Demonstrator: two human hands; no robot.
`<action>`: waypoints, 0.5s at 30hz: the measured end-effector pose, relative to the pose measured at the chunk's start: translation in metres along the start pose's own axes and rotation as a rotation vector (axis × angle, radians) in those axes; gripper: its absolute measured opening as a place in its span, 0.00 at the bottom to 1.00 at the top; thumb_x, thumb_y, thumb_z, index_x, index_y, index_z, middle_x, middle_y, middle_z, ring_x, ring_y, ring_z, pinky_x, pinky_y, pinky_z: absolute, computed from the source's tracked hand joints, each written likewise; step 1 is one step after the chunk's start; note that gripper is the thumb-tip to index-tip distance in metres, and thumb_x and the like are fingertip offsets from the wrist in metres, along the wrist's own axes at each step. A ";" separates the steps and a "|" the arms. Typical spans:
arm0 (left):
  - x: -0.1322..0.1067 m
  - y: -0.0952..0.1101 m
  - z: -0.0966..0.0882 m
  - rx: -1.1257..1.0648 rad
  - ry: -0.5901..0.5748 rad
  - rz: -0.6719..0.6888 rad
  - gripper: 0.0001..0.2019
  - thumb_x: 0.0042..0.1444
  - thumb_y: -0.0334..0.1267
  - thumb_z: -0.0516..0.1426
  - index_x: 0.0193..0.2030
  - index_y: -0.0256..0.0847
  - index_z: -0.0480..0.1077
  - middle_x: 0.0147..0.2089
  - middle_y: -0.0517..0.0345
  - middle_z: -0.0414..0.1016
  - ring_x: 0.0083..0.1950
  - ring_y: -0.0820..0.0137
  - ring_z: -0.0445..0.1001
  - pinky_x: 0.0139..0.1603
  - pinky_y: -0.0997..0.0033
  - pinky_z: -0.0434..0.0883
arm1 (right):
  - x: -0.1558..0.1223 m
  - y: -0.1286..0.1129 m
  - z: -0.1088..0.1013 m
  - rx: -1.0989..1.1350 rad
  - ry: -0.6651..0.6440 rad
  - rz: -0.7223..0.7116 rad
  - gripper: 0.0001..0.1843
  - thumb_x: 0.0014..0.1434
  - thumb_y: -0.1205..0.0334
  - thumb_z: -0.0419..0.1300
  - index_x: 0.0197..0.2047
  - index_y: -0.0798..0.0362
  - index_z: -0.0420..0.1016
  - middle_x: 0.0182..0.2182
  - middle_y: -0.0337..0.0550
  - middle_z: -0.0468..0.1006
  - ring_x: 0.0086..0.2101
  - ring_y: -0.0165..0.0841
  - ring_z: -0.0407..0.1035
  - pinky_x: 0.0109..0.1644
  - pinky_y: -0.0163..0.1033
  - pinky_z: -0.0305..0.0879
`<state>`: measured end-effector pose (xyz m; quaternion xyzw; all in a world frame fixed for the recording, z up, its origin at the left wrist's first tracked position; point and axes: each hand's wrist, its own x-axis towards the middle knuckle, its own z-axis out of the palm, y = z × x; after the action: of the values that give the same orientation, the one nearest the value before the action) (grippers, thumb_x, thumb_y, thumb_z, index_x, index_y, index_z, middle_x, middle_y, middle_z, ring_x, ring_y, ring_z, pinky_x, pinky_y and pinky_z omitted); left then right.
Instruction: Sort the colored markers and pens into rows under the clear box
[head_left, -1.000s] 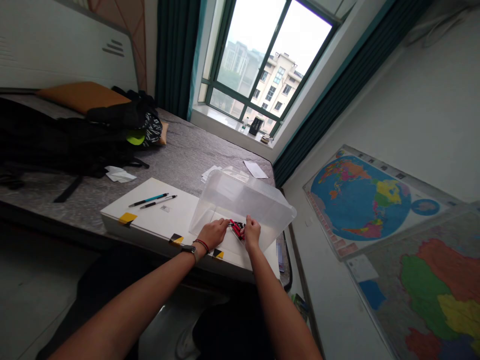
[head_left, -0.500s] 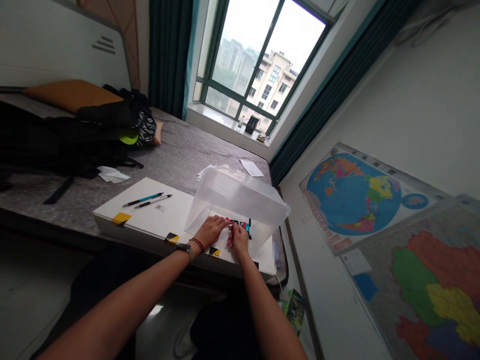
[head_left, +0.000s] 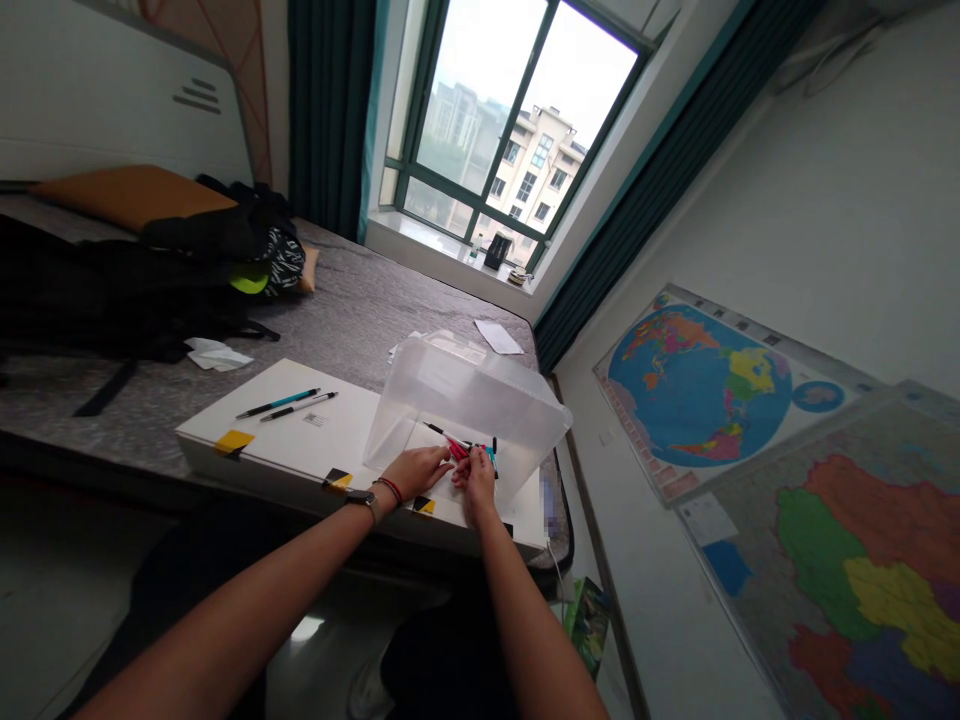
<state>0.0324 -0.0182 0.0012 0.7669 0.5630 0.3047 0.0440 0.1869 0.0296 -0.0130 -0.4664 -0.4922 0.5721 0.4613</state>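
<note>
Left hand (head_left: 415, 470) and right hand (head_left: 477, 482) each pinch the pens (head_left: 471, 448) in their grip, the bundle now fanned wider inside the tipped clear plastic bin (head_left: 480, 395).

Under my grip (head_left: 465, 465) lies a flat white rectangular board (head_left: 300, 440), with yellow-and-black tape tabs (head_left: 335, 480) on its near edge. Well left of my grip, a teal pen (head_left: 277, 403) and a slim black-and-silver pen (head_left: 298, 406) lie side by side on it. Beyond stretches a grey mattress (head_left: 360, 300); far left on it sit a black fabric backpack (head_left: 112, 300), a flat orange cushion (head_left: 127, 195) and crumpled white paper (head_left: 210, 355). Past my grip stands a green-framed window (head_left: 510, 120). To the right, a round world map poster (head_left: 697, 385) hangs on the white wall (head_left: 825, 200)
</note>
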 end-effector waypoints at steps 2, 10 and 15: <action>0.000 0.000 0.001 -0.042 -0.002 -0.052 0.11 0.66 0.44 0.47 0.47 0.44 0.66 0.40 0.55 0.76 0.39 0.67 0.75 0.39 0.70 0.68 | -0.002 -0.002 0.000 -0.040 -0.043 -0.019 0.21 0.58 0.38 0.52 0.35 0.49 0.62 0.22 0.34 0.68 0.18 0.28 0.65 0.17 0.31 0.57; -0.001 0.003 -0.006 -0.144 0.091 -0.118 0.23 0.64 0.45 0.48 0.64 0.42 0.55 0.56 0.48 0.72 0.48 0.63 0.76 0.47 0.66 0.70 | -0.007 0.000 0.002 -0.140 -0.200 -0.077 0.17 0.57 0.46 0.56 0.40 0.51 0.68 0.21 0.33 0.70 0.17 0.27 0.63 0.20 0.31 0.59; 0.002 -0.002 -0.008 -0.222 0.134 -0.230 0.13 0.64 0.45 0.47 0.46 0.43 0.67 0.36 0.57 0.76 0.33 0.69 0.75 0.38 0.70 0.69 | -0.011 -0.005 0.004 -0.307 -0.302 -0.143 0.17 0.55 0.48 0.61 0.37 0.54 0.74 0.24 0.39 0.76 0.20 0.28 0.67 0.25 0.32 0.63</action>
<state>0.0268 -0.0179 0.0080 0.6658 0.6117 0.4085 0.1253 0.1849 0.0185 -0.0066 -0.4042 -0.6689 0.5194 0.3455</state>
